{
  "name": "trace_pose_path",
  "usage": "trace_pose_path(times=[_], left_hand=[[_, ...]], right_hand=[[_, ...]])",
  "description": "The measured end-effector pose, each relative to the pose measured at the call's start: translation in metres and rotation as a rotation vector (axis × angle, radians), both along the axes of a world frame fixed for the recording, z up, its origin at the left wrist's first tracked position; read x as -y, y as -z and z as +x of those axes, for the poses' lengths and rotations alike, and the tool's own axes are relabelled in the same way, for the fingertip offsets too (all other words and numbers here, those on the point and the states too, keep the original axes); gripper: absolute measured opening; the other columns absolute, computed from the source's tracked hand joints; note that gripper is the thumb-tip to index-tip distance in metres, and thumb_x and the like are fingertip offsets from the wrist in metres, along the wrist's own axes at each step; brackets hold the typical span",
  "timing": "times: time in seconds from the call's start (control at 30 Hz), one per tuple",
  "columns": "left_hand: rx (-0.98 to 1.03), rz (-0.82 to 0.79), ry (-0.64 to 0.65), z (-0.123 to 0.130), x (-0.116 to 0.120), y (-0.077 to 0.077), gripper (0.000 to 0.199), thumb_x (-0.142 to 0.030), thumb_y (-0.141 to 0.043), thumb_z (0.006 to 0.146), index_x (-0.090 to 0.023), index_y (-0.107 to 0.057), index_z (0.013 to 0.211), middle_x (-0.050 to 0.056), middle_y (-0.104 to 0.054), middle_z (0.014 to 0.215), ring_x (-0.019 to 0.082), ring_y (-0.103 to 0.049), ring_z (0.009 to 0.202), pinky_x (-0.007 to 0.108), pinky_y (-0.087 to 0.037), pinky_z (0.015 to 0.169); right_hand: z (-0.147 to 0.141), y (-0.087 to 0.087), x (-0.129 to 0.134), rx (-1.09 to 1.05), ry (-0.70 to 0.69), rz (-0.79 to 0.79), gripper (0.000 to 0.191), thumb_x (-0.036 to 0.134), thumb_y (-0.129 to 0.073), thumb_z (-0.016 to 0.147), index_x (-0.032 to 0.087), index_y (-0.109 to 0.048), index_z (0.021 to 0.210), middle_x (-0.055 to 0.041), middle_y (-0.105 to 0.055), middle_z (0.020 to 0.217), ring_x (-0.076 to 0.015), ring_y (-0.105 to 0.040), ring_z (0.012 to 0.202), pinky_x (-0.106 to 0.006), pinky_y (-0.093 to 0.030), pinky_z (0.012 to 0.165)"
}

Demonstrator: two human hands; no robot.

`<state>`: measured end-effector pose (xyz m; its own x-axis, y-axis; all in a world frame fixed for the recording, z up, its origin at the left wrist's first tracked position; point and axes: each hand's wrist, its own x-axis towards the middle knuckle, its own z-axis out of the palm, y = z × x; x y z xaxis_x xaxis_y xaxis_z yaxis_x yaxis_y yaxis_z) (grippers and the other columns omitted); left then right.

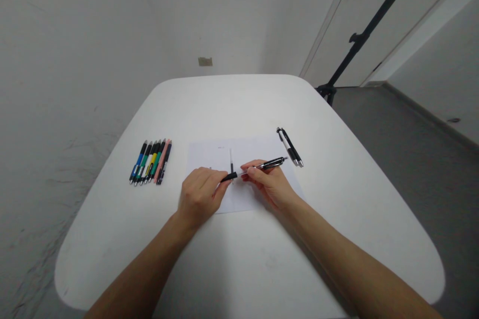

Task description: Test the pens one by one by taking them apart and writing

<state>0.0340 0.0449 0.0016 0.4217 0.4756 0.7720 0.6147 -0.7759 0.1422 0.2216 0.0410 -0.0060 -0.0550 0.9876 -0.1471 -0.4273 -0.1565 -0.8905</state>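
My left hand (200,197) and my right hand (269,184) meet over a white sheet of paper (207,157). Between them runs a black and silver retractable pen (271,163). My right fingers grip its barrel, and its metal tip points away to the right. My left fingers pinch its black end (229,177). A thin pen refill (231,159) lies on the paper just beyond my fingers, partly hidden at its lower end. Whether the pen is in one piece or two, I cannot tell.
A tight row of several coloured pens (150,162) lies on the white rounded table (232,104) left of the paper. A black pen and a white pen (290,147) lie side by side to its right. A black stand pole (368,30) rises beyond the table's far right corner.
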Motion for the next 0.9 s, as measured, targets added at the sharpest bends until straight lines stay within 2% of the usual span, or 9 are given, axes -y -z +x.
trace_pose_path(times=[0.23,0.4,0.57,0.7,0.9], left_hand=[[0.086,-0.012,-0.127,-0.003,-0.002,-0.001,0.009,-0.015,-0.064,0.087,-0.016,-0.066,0.096,0.005,-0.070,0.083,0.017,-0.063,0.076,0.029,-0.052,0.070],[0.055,-0.026,-0.122,-0.001,-0.003,0.000,0.018,-0.008,-0.058,0.087,-0.013,-0.065,0.104,0.006,-0.069,0.084,0.017,-0.063,0.078,0.029,-0.052,0.071],[0.015,-0.007,-0.084,0.002,-0.004,-0.002,0.008,-0.009,-0.059,0.087,-0.017,-0.059,0.090,0.004,-0.070,0.078,0.017,-0.062,0.073,0.029,-0.050,0.067],[0.002,0.032,-0.041,0.004,-0.003,-0.001,0.009,-0.010,-0.061,0.086,-0.018,-0.058,0.088,0.003,-0.069,0.076,0.016,-0.062,0.070,0.029,-0.049,0.066],[-0.020,0.042,-0.001,0.007,-0.002,0.003,0.007,-0.014,-0.061,0.088,-0.019,-0.058,0.086,0.002,-0.067,0.074,0.016,-0.061,0.069,0.029,-0.049,0.067]], right_hand=[[0.013,0.000,-0.009,-0.167,0.178,-0.028,0.027,0.038,-0.086,0.061,0.020,-0.067,0.069,0.0014,-0.062,0.068,-0.0116,-0.057,0.064,-0.027,-0.050,0.061],[0.011,0.000,-0.008,-0.216,0.161,-0.042,0.027,0.036,-0.084,0.065,0.019,-0.070,0.080,0.0020,-0.061,0.061,-0.0106,-0.057,0.060,-0.023,-0.049,0.055],[0.008,-0.001,-0.006,-0.214,0.101,-0.025,0.030,0.040,-0.081,0.069,0.021,-0.069,0.089,0.0001,-0.070,0.070,-0.0127,-0.063,0.063,-0.027,-0.053,0.062],[0.004,-0.001,-0.003,-0.166,0.059,0.001,0.036,0.043,-0.082,0.068,0.023,-0.069,0.095,-0.0012,-0.074,0.079,-0.0156,-0.068,0.072,-0.031,-0.055,0.071],[-0.006,-0.001,0.003,-0.061,-0.017,0.063,0.046,0.021,-0.085,0.060,0.027,-0.067,0.102,-0.0021,-0.074,0.098,-0.0179,-0.070,0.086,-0.037,-0.055,0.084]])
